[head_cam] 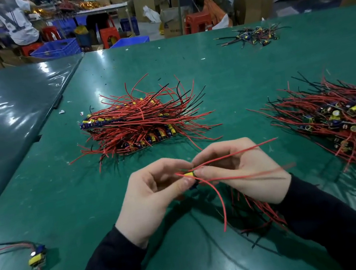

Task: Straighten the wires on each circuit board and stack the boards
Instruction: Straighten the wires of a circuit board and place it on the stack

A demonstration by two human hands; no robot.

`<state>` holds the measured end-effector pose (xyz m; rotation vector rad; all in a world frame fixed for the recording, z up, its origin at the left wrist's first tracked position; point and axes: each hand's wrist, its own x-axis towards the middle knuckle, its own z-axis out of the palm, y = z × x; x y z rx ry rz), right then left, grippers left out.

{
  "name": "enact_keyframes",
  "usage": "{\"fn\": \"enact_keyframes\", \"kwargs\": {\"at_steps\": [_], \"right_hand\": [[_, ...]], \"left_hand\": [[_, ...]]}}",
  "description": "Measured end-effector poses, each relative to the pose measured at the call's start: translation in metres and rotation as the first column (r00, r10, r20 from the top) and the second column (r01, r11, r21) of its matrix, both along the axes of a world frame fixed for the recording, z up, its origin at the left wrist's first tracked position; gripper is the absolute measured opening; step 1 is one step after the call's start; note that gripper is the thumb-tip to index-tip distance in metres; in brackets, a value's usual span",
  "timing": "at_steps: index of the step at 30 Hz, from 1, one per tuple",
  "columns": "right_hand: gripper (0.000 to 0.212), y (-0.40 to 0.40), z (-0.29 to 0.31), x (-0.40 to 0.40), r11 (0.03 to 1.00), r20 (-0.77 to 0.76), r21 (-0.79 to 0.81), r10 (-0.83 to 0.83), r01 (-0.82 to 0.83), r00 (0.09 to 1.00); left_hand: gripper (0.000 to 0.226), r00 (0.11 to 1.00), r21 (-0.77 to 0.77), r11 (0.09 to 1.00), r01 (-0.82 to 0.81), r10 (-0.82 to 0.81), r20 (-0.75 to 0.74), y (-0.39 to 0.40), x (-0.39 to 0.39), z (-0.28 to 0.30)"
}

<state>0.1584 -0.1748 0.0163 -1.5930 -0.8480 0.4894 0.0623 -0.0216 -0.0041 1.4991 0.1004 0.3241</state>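
Observation:
A small circuit board [190, 176] with a yellow part is held between both hands above the green table [70, 183]. My left hand [153, 197] pinches the board with thumb and fingers. My right hand [238, 167] pinches the board's red wires [232, 156], which fan out to the right and downward. Straight ahead lies a stack of boards [139, 124] with red and black wires pointing mostly right. A loose heap of boards [340, 120] with tangled wires lies at the right.
A single board [37, 257] with wires lies at the near left. A small pile of wired parts [252, 35] sits at the far right of the table. A darker table [7, 116] adjoins on the left. People, blue crates and red stools stand beyond.

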Motion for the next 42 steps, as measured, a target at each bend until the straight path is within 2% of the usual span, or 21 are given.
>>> {"fn": "enact_keyframes", "kwargs": {"at_steps": [4, 8, 12, 14, 16, 18, 19, 23, 26, 29, 32, 34, 38, 42], "right_hand": [[0.009, -0.002, -0.001, 0.002, 0.999, -0.049, -0.033, 0.032, -0.034, 0.998], [0.008, -0.003, 0.001, 0.002, 0.996, -0.109, -0.025, 0.081, -0.084, 0.991], [0.008, -0.002, 0.003, 0.001, 0.991, -0.292, 0.002, 0.129, -0.135, 0.948], [0.009, -0.002, 0.002, 0.001, 0.988, -0.395, 0.015, 0.150, -0.157, 0.906], [0.007, -0.001, 0.001, 0.000, 0.987, -0.479, 0.038, 0.153, -0.154, 0.864], [0.008, -0.001, -0.001, 0.000, 0.988, -0.508, 0.044, 0.152, -0.151, 0.848], [0.010, -0.002, 0.000, 0.000, 0.984, -0.502, 0.033, 0.166, -0.173, 0.849], [0.012, -0.003, 0.001, -0.003, 0.936, -0.488, -0.044, 0.286, -0.350, 0.825], [0.011, -0.003, 0.004, -0.005, 0.910, -0.485, -0.056, 0.335, -0.411, 0.808], [0.009, -0.004, 0.008, -0.007, 0.899, -0.477, -0.044, 0.365, -0.436, 0.800], [0.012, -0.006, 0.011, -0.006, 0.878, -0.491, -0.007, 0.415, -0.479, 0.766], [0.017, -0.007, 0.011, -0.006, 0.869, -0.500, 0.010, 0.433, -0.494, 0.750], [0.017, -0.006, 0.008, -0.005, 0.887, -0.534, 0.076, 0.422, -0.456, 0.732], [0.008, -0.004, 0.007, -0.006, 0.912, -0.466, 0.074, 0.390, -0.404, 0.794]], "left_hand": [[0.026, 0.999, 0.060, 0.998, 0.033, -0.030, -0.042, 0.000, 0.000, -0.001], [0.027, 0.999, 0.051, 0.998, 0.022, -0.021, -0.035, 0.002, -0.001, 0.000], [0.034, 1.000, 0.202, 0.979, 0.005, -0.009, 0.023, 0.002, -0.003, 0.003], [0.030, 0.998, 0.244, 0.969, -0.022, 0.008, 0.062, 0.000, -0.004, 0.004], [0.024, 0.993, 0.357, 0.931, -0.071, 0.034, 0.110, 0.000, -0.003, 0.005], [0.024, 0.992, 0.446, 0.891, -0.083, 0.032, 0.122, 0.002, -0.003, 0.007], [0.027, 0.996, 0.442, 0.896, -0.037, -0.005, 0.092, 0.003, -0.003, 0.008], [0.024, 0.961, 0.304, 0.913, 0.272, -0.274, -0.035, 0.006, -0.006, 0.011], [0.022, 0.934, 0.214, 0.910, 0.356, -0.345, -0.089, 0.008, -0.007, 0.010], [0.025, 0.916, 0.108, 0.910, 0.401, -0.396, -0.063, 0.009, -0.006, 0.008], [0.022, 0.876, -0.077, 0.873, 0.481, -0.478, 0.057, 0.004, -0.006, 0.006], [0.021, 0.886, -0.190, 0.865, 0.464, -0.451, 0.109, 0.000, -0.006, 0.003], [0.031, 0.958, -0.261, 0.922, 0.287, -0.279, 0.067, -0.002, -0.007, 0.001], [0.039, 0.991, -0.282, 0.950, 0.132, -0.123, 0.051, -0.002, -0.006, 0.004]]}}
